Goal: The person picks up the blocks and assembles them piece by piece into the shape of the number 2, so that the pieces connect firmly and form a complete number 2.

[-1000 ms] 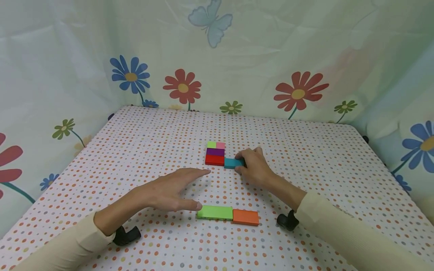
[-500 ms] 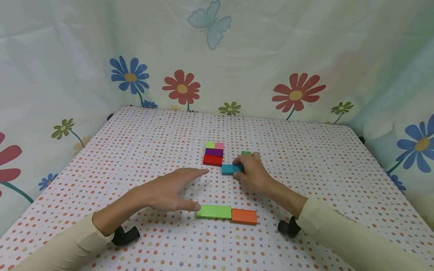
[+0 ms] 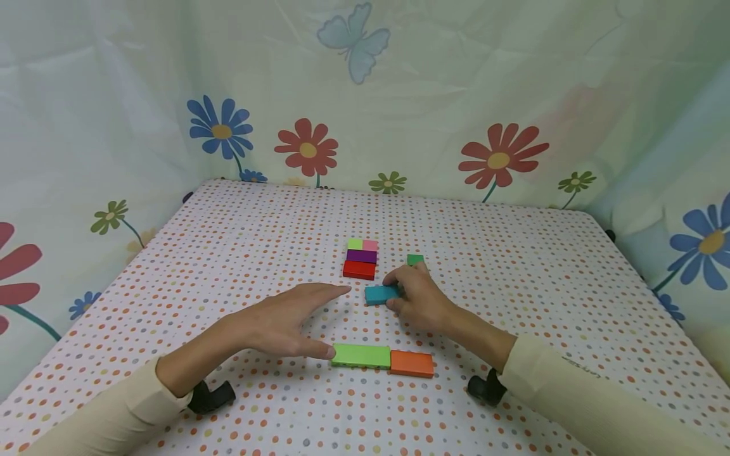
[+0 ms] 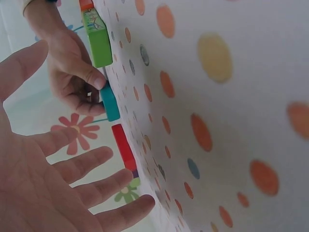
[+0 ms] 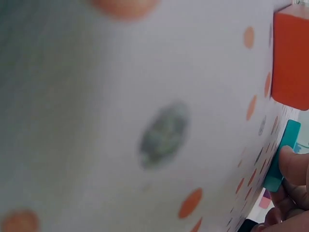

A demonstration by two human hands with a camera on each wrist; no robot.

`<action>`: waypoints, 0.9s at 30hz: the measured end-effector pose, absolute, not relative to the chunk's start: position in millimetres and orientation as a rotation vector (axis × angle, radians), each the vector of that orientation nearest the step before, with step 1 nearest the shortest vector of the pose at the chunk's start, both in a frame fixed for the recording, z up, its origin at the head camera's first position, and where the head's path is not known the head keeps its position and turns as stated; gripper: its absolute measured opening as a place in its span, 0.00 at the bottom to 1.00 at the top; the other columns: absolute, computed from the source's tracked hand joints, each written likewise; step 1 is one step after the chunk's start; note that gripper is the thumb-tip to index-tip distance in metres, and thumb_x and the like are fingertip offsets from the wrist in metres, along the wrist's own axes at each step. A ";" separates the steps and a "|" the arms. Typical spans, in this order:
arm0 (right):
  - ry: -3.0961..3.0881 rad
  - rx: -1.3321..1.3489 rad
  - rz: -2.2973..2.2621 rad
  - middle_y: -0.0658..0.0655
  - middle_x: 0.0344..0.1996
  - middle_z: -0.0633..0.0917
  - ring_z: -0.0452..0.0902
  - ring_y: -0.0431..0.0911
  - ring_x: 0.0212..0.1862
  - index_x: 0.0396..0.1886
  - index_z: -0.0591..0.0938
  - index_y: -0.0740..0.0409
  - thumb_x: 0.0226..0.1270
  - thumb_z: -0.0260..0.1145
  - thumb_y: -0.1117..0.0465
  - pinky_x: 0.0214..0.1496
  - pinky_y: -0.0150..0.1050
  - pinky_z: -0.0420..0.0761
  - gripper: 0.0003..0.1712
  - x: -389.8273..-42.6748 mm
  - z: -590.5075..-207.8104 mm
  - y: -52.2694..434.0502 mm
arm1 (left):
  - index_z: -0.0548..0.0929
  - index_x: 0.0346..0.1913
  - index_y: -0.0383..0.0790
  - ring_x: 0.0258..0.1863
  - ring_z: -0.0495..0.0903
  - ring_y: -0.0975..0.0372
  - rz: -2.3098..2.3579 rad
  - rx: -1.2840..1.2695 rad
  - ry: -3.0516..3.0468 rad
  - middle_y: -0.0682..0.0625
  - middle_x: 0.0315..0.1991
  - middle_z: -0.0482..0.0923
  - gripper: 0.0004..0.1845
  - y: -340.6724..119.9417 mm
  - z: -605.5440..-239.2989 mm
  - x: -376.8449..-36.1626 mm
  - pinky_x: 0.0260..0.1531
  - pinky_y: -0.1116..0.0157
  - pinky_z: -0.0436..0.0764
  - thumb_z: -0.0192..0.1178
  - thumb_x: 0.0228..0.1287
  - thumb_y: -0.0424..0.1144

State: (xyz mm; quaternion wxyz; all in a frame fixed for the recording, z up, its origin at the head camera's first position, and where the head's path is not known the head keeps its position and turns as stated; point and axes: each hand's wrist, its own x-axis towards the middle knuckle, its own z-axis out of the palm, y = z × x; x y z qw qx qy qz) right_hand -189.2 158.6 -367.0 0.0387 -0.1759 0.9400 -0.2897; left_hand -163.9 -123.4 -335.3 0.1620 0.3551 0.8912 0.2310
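Just left of its curled fingers, the right hand (image 3: 419, 301) pinches the teal block (image 3: 381, 294).

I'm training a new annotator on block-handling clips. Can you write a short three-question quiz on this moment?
1. True or false: the right hand holds the teal block.
2. Which block does the left hand's thumb touch? A) the red block B) the light green block C) the small green block
3. Fill in: the orange block lies end to end with the ____ block.

Key
1. True: its fingers pinch the teal block on the dotted tablecloth.
2. B: the thumb tip meets the end of the light green block; the red block and the small green block lie apart from it.
3. light green
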 end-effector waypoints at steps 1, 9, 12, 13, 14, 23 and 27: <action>2.879 -0.551 -0.887 0.57 0.53 0.81 0.64 0.49 0.54 0.56 0.80 0.63 0.69 0.69 0.66 0.54 0.43 0.74 0.17 -188.7 -366.3 158.6 | 0.56 0.81 0.56 0.78 0.55 0.56 0.661 1.016 2.543 0.54 0.79 0.57 0.51 -123.7 -335.3 -163.9 0.73 0.43 0.59 0.68 0.58 0.61; 2.833 -0.621 -0.874 0.56 0.54 0.82 0.65 0.49 0.54 0.55 0.81 0.62 0.67 0.71 0.67 0.56 0.44 0.73 0.18 -187.5 -362.9 156.9 | 0.56 0.81 0.57 0.77 0.55 0.56 0.650 1.009 2.544 0.54 0.78 0.57 0.52 -123.7 -334.4 -164.0 0.72 0.43 0.60 0.69 0.57 0.60; 2.813 -0.626 -0.876 0.55 0.52 0.83 0.65 0.48 0.53 0.54 0.82 0.61 0.66 0.72 0.67 0.55 0.43 0.73 0.18 -187.1 -362.6 154.5 | 0.56 0.81 0.56 0.77 0.56 0.56 0.630 0.994 2.561 0.54 0.78 0.58 0.51 -122.9 -334.2 -163.7 0.72 0.45 0.61 0.70 0.57 0.58; 2.802 -0.623 -0.882 0.54 0.52 0.83 0.65 0.48 0.53 0.54 0.82 0.61 0.65 0.72 0.67 0.54 0.42 0.73 0.17 -186.9 -362.8 153.6 | 0.56 0.81 0.55 0.77 0.56 0.56 0.624 0.985 2.567 0.53 0.78 0.58 0.51 -122.6 -334.3 -163.5 0.72 0.45 0.61 0.70 0.57 0.58; 2.792 -0.625 -0.885 0.54 0.51 0.83 0.65 0.48 0.52 0.53 0.82 0.60 0.65 0.72 0.67 0.53 0.42 0.73 0.17 -186.7 -362.9 153.0 | 0.56 0.81 0.55 0.77 0.56 0.56 0.617 0.978 2.571 0.53 0.79 0.57 0.51 -122.5 -334.4 -163.4 0.73 0.46 0.61 0.70 0.57 0.57; 2.748 -0.687 -0.876 0.50 0.48 0.82 0.64 0.47 0.50 0.52 0.83 0.56 0.64 0.73 0.66 0.51 0.41 0.73 0.16 -180.7 -362.3 147.9 | 0.56 0.81 0.56 0.78 0.54 0.56 0.594 0.978 2.584 0.52 0.79 0.56 0.50 -122.4 -334.2 -163.2 0.73 0.47 0.60 0.71 0.59 0.55; 2.719 -0.722 -0.883 0.49 0.49 0.81 0.64 0.46 0.49 0.52 0.83 0.56 0.65 0.73 0.66 0.51 0.40 0.73 0.16 -176.7 -362.1 145.9 | 0.57 0.81 0.55 0.78 0.55 0.56 0.597 0.973 2.577 0.53 0.79 0.56 0.50 -121.9 -334.2 -163.2 0.73 0.47 0.61 0.71 0.58 0.54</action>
